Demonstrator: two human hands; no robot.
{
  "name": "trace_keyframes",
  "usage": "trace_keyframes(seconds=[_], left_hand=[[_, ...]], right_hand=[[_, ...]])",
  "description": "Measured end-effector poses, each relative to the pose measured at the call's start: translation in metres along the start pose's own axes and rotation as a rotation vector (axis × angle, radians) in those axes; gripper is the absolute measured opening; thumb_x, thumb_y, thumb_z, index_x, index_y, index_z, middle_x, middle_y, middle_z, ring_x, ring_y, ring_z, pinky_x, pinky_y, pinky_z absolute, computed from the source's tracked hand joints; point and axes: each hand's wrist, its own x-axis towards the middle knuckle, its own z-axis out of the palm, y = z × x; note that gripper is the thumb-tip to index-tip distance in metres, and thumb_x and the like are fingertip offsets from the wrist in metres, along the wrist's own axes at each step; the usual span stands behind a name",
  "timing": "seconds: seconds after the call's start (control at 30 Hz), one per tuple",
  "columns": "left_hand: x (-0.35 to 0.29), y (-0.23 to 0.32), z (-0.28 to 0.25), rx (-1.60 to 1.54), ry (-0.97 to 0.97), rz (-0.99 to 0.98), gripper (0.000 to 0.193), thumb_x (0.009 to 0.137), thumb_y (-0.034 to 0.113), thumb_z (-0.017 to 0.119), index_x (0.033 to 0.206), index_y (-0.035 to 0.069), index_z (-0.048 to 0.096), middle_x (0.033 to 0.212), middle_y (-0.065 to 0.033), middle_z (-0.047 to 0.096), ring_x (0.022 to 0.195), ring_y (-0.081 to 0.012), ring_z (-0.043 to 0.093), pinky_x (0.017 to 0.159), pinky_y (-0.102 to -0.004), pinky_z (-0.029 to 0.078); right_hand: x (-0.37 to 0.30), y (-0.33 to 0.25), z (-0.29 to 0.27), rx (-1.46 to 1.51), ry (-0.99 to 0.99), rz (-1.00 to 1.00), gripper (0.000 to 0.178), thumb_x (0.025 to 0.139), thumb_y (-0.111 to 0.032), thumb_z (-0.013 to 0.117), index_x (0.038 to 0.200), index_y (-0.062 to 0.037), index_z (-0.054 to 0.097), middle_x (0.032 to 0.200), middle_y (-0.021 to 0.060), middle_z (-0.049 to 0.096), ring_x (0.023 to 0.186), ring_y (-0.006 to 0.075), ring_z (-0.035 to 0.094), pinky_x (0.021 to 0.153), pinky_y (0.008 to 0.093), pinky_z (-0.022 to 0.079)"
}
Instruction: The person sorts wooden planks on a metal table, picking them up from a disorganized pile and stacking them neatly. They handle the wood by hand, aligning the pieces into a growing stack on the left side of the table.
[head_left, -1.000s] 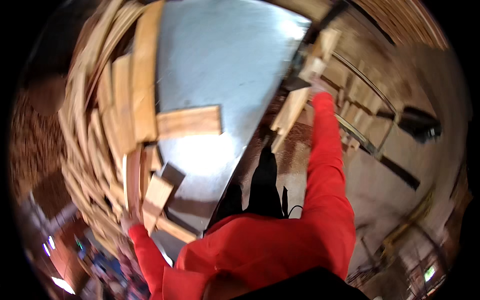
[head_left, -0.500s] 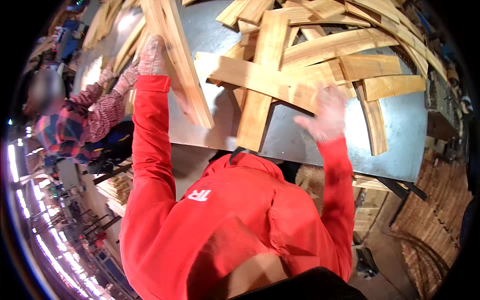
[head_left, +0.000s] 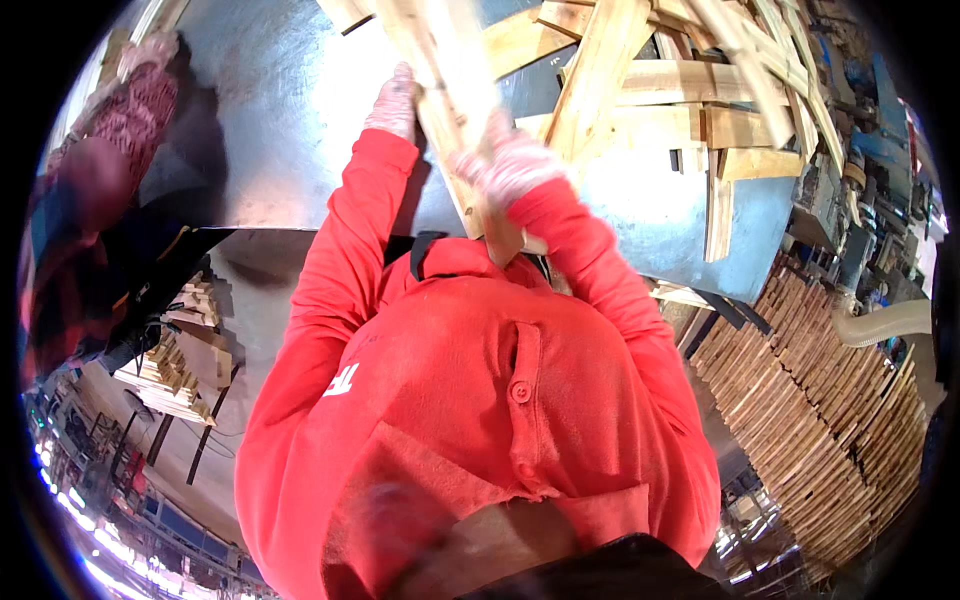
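Two or more pale wooden boards [head_left: 437, 112] slant together between my hands, over the near edge of the metal table [head_left: 262, 120]. Along their left edge lies my left hand [head_left: 393, 105], in a light knitted glove, its fingers pressed to the wood. My right hand [head_left: 513, 165], gloved too and blurred by motion, grips them from the right, lower down. The lower board ends come close to my red shirt. Just right of my right hand, another board [head_left: 597, 75] leans across a loose heap of boards [head_left: 690, 82].
At the left, a co-worker's gloved hand and knitted sleeve [head_left: 135, 115] reach over the table. A large stack of boards [head_left: 810, 400] stands on the floor at the right. Smaller wood piles [head_left: 170, 380] lie below the table at the left.
My right hand has moved left from the heap to the boards by my left hand. Those boards are now in front of my chest. The view has shifted left.
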Motion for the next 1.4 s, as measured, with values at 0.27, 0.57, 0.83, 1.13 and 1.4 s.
trace_keyframes(seconds=[0.27,0.57,0.83,1.13,1.4], left_hand=[[0.016,0.055,0.023,0.629,0.115,0.157,0.029,0.080,0.012,0.068,0.105,-0.002,0.063,0.092,-0.0111,0.068,0.078,-0.0223,0.065,0.070,-0.0367,0.052],[-0.041,0.173,-0.029,2.004,0.262,0.129,0.057,0.080,0.041,0.066,0.120,0.006,0.048,0.110,-0.0241,0.064,0.105,-0.0399,0.061,0.090,-0.0454,0.048],[-0.034,0.163,-0.036,2.016,0.348,-0.031,0.054,0.081,0.035,0.067,0.120,0.003,0.048,0.114,-0.0247,0.062,0.108,-0.0416,0.059,0.091,-0.0450,0.047],[-0.089,0.109,0.001,0.978,0.154,0.607,0.087,0.076,0.019,0.075,0.145,-0.001,0.025,0.141,-0.0212,0.042,0.127,-0.0350,0.045,0.108,-0.0410,0.035],[-0.074,0.042,0.146,0.194,-0.327,-0.159,0.042,0.078,0.012,0.065,0.116,0.002,0.051,0.090,-0.0125,0.065,0.077,-0.0265,0.065,0.074,-0.0382,0.055]], right_hand=[[0.014,0.064,0.061,0.021,0.615,0.336,0.120,0.065,-0.059,0.074,0.150,-0.0011,0.013,0.150,0.0348,0.015,0.139,0.0461,0.020,0.115,0.0452,0.020],[-0.062,0.115,0.056,0.396,0.877,-0.089,0.098,0.063,-0.023,0.074,0.145,0.0019,0.026,0.142,0.0303,0.033,0.135,0.0438,0.031,0.112,0.0452,0.029],[-0.032,0.074,0.020,0.571,0.815,-0.426,0.089,0.062,-0.016,0.076,0.143,-0.0056,0.038,0.146,0.0206,0.033,0.137,0.0367,0.032,0.111,0.0420,0.031],[0.013,0.043,0.003,0.719,0.494,-0.347,0.087,0.069,-0.031,0.076,0.144,-0.0092,0.038,0.151,0.0180,0.026,0.139,0.0347,0.029,0.113,0.0373,0.030],[0.080,0.072,-0.162,-0.267,0.942,-0.034,0.106,0.067,-0.063,0.072,0.148,-0.0096,0.028,0.151,0.0227,0.026,0.137,0.0428,0.028,0.113,0.0465,0.022]])
